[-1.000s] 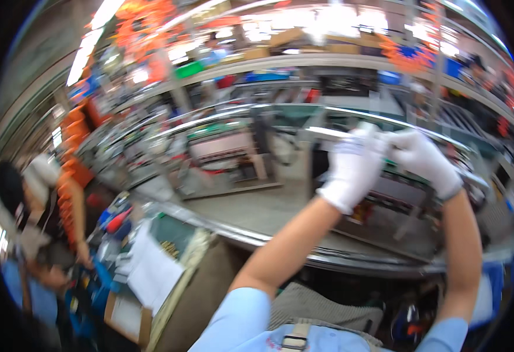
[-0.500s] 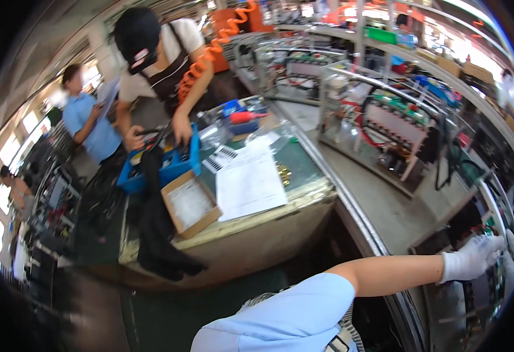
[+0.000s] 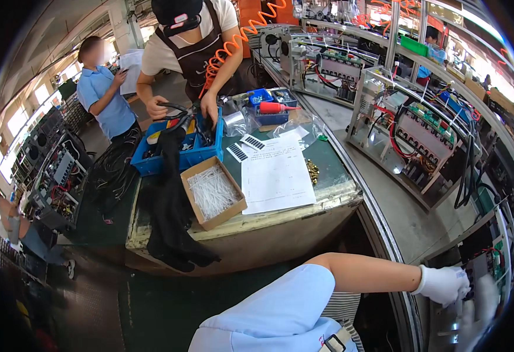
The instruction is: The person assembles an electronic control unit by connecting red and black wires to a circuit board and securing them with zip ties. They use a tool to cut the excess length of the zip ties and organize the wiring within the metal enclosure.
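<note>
My left hand (image 3: pixel 443 284), in a white glove, reaches far to the right across my body. Its fingers are curled at the near side of an open metal-framed electronics unit (image 3: pixel 500 256) with green boards and wires; whatever they grip is hidden. Beside it, at the right rim, my right hand (image 3: pixel 478 311), also gloved, is smeared by motion, so its fingers cannot be read.
A bench with papers (image 3: pixel 277 182), a carton of white plastic ties (image 3: pixel 214 192), brass fittings (image 3: pixel 311 172) and a blue bin (image 3: pixel 166 161) stands ahead. A co-worker (image 3: pixel 192 47) handles black cables over the bin. Similar open units (image 3: pixel 412 132) line the right; a metal rail (image 3: pixel 380 226) runs between.
My left hand has drawn a little left and down from the unit's upright edge. The right hand has come down and apart from it. The view has shifted, moving the bench slightly right.
</note>
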`<control>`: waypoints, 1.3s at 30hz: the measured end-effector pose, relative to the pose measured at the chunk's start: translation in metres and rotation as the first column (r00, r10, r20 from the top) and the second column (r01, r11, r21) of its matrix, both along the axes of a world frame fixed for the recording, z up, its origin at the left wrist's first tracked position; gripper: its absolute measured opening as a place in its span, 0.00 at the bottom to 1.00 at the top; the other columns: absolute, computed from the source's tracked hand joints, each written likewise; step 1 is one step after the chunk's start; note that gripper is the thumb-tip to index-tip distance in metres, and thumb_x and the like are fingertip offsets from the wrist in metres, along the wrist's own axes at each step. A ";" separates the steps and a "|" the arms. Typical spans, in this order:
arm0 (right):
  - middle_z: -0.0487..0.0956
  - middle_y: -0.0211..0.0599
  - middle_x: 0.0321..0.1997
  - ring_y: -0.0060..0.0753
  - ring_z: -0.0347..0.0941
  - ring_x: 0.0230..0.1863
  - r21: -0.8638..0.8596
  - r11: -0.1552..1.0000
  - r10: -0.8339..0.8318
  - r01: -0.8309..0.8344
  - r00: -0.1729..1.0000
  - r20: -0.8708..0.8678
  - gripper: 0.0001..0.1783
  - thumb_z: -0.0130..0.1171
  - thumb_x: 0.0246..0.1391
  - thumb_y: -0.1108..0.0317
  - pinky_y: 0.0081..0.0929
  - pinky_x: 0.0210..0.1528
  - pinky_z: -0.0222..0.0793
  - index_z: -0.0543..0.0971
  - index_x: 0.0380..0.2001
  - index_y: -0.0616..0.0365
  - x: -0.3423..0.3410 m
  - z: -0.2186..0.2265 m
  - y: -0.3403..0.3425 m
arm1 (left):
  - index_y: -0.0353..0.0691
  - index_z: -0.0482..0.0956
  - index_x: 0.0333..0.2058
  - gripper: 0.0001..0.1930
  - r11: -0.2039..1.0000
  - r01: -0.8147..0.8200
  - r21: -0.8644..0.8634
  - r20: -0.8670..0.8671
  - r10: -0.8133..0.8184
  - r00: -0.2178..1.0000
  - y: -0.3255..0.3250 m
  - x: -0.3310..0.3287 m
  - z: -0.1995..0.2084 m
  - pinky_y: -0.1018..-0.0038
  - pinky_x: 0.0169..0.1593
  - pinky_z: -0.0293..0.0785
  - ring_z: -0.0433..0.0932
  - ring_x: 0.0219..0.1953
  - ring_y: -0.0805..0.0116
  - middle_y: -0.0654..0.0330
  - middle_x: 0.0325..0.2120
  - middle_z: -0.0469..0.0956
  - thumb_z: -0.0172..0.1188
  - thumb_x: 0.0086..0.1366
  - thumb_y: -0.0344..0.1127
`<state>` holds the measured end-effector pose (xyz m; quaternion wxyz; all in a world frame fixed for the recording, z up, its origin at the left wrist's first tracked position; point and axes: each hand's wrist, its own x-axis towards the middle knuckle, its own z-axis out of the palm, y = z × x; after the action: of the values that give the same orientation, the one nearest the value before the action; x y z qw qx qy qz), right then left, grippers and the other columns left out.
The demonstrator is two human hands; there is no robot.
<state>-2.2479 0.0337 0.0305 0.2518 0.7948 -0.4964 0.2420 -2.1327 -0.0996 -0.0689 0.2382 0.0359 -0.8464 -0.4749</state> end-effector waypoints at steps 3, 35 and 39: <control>0.81 0.36 0.30 0.32 0.76 0.31 0.047 0.999 -0.022 0.016 0.991 0.131 0.08 0.58 0.56 0.75 0.30 0.38 0.71 0.80 0.39 0.63 0.002 -0.059 0.007 | 0.33 0.79 0.26 0.05 0.949 0.178 0.259 0.010 -0.187 0.982 0.010 -0.009 -0.026 0.65 0.30 0.73 0.79 0.26 0.58 0.52 0.21 0.79 0.56 0.49 0.25; 0.83 0.43 0.34 0.45 0.80 0.34 0.407 0.839 -0.503 0.361 0.798 0.330 0.12 0.62 0.52 0.67 0.38 0.39 0.76 0.82 0.40 0.57 -0.023 -0.146 0.047 | 0.36 0.80 0.45 0.12 0.933 0.017 -0.359 0.181 0.051 0.982 0.014 0.002 -0.059 0.72 0.33 0.75 0.79 0.26 0.70 0.57 0.24 0.80 0.58 0.67 0.35; 0.81 0.43 0.28 0.40 0.80 0.28 0.244 0.848 -0.440 0.470 0.368 0.819 0.07 0.59 0.54 0.73 0.28 0.33 0.75 0.82 0.37 0.60 -0.047 -0.141 0.055 | 0.31 0.78 0.48 0.18 0.865 -0.287 0.411 0.071 0.284 0.956 -0.033 -0.026 -0.076 0.79 0.23 0.64 0.68 0.18 0.81 0.60 0.23 0.81 0.55 0.71 0.42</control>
<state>-2.2953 0.0888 -0.1104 0.0438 0.3980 -0.7489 0.5281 -2.1588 -0.1323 -0.1447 0.2889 0.2127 -0.7116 -0.6041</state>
